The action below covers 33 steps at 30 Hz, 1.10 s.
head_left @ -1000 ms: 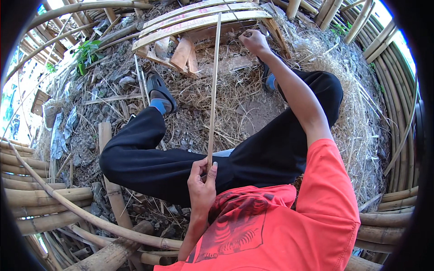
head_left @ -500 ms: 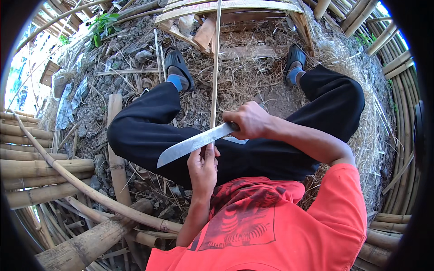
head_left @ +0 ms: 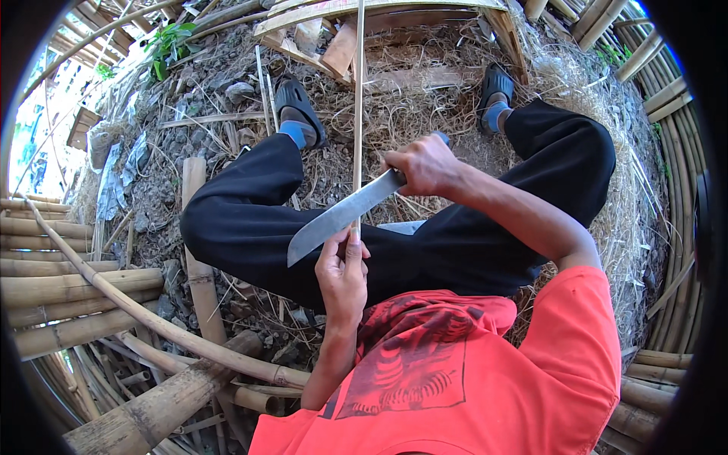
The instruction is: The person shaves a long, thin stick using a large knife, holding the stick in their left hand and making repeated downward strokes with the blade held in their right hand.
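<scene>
A long, thin bamboo strip [head_left: 359, 98] runs from my lap away toward the top edge of the picture. Its near end is pinched between the thumb and fingers of my left hand [head_left: 343, 277]. My right hand [head_left: 426, 165] is wrapped round the handle of a large knife [head_left: 341, 216]. The broad steel blade slants down to the left and lies across the strip, just beyond my left fingertips. Whether the edge bites into the strip cannot be made out. Most of the handle is hidden in my right fist.
Beyond my feet stands a low wooden frame [head_left: 379, 9]. Straw-like shavings [head_left: 417, 114] litter the ground between my legs. Bamboo poles are stacked at the left [head_left: 83, 288] and line the right side [head_left: 671, 220]. A thick bamboo pole [head_left: 159, 406] lies near my left elbow.
My right hand and the knife have moved a little away from me and to the right along the strip. My left hand keeps its hold in nearly the same place.
</scene>
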Each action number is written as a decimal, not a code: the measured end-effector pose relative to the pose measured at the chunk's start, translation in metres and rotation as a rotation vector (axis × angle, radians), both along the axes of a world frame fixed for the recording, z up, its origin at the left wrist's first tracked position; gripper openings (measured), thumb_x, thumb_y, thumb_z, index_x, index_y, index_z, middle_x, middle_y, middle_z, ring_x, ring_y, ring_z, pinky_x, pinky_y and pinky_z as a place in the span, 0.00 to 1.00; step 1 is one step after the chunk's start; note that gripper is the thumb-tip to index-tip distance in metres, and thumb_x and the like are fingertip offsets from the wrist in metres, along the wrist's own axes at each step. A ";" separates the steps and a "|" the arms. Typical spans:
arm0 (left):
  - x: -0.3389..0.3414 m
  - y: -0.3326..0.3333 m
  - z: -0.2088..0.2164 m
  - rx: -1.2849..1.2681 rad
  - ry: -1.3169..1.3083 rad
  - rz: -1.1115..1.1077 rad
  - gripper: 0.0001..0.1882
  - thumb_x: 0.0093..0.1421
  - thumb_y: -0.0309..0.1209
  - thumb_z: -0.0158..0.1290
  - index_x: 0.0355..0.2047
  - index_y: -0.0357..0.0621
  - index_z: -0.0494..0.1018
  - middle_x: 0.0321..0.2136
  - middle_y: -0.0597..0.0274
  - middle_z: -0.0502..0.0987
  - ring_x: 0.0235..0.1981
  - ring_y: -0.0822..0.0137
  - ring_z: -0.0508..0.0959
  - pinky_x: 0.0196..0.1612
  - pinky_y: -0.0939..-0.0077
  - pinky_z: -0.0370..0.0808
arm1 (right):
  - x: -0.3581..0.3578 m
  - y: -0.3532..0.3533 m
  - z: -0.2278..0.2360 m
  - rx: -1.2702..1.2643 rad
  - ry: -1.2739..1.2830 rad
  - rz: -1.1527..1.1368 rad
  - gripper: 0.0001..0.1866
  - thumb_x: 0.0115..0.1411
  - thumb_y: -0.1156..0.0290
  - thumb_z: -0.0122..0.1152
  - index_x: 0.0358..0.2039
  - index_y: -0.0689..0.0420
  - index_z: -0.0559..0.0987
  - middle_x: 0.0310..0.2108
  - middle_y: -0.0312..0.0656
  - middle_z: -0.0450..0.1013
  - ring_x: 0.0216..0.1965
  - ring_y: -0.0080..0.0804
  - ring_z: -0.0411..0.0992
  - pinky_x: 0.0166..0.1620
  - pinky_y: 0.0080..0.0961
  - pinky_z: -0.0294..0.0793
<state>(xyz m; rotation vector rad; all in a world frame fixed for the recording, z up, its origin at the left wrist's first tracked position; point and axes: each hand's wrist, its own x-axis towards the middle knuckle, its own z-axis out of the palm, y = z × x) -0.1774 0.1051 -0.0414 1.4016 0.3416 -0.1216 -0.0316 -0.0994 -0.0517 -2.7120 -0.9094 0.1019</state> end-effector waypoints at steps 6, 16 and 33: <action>0.000 0.002 -0.002 0.007 -0.043 0.003 0.10 0.70 0.32 0.48 0.46 0.40 0.72 0.24 0.70 0.70 0.14 0.88 0.57 0.13 0.90 0.51 | 0.022 -0.011 -0.003 -0.055 -0.052 -0.181 0.13 0.43 0.62 0.67 0.32 0.50 0.81 0.23 0.40 0.79 0.25 0.40 0.79 0.30 0.40 0.77; -0.009 -0.009 0.003 -0.035 0.015 -0.111 0.11 0.69 0.33 0.50 0.45 0.38 0.73 0.23 0.72 0.70 0.17 0.86 0.61 0.18 0.89 0.57 | 0.125 -0.085 0.010 0.232 -0.024 -0.701 0.12 0.56 0.63 0.59 0.32 0.56 0.85 0.15 0.45 0.75 0.15 0.35 0.74 0.23 0.35 0.77; -0.013 -0.018 0.003 0.035 0.016 -0.182 0.10 0.70 0.34 0.50 0.43 0.39 0.74 0.23 0.72 0.70 0.19 0.86 0.63 0.19 0.88 0.59 | 0.166 -0.133 0.009 0.200 -0.024 -0.785 0.22 0.55 0.51 0.60 0.24 0.61 0.83 0.26 0.55 0.78 0.29 0.50 0.79 0.39 0.40 0.79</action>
